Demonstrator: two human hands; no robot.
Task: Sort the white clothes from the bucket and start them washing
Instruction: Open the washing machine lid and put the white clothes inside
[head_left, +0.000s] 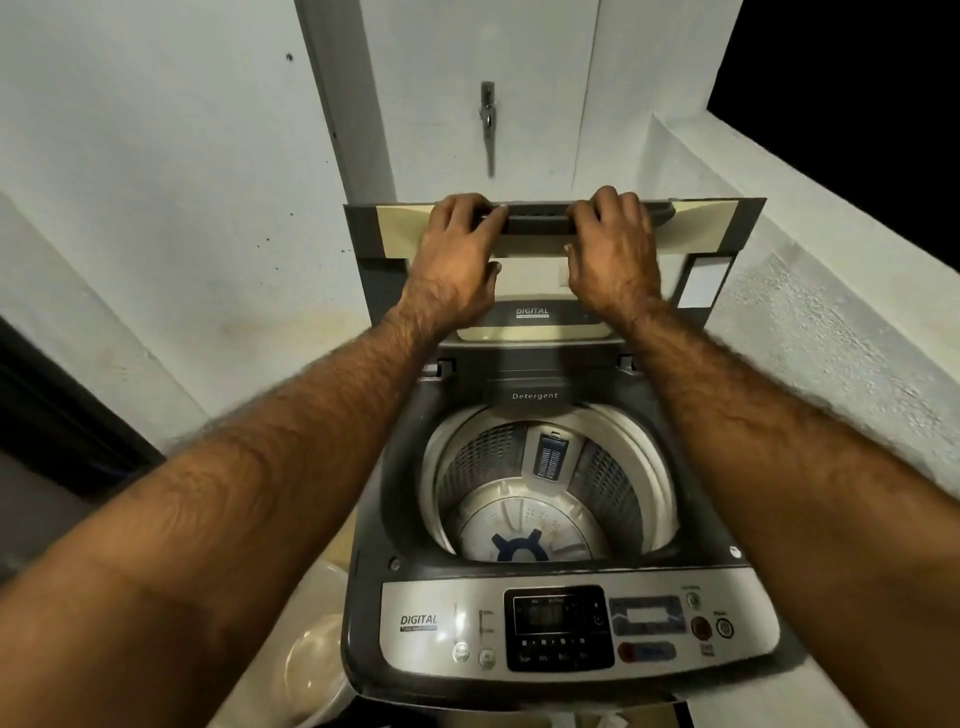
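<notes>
A grey top-loading washing machine (566, 631) stands below me with its folding lid (727, 234) raised upright at the back. My left hand (457, 249) and my right hand (613, 249) both grip the dark handle bar along the lid's top edge. The steel drum (483, 462) lies open and holds no clothes; a blue pulsator hub shows at its bottom. The control panel with a dark display faces me at the front. No white clothes are in view.
A pale bucket or basin (311, 670) sits on the floor left of the machine, partly hidden by my left arm. A wall tap (487, 117) hangs above the lid. White walls close in behind, and a ledge (810, 291) runs along the right.
</notes>
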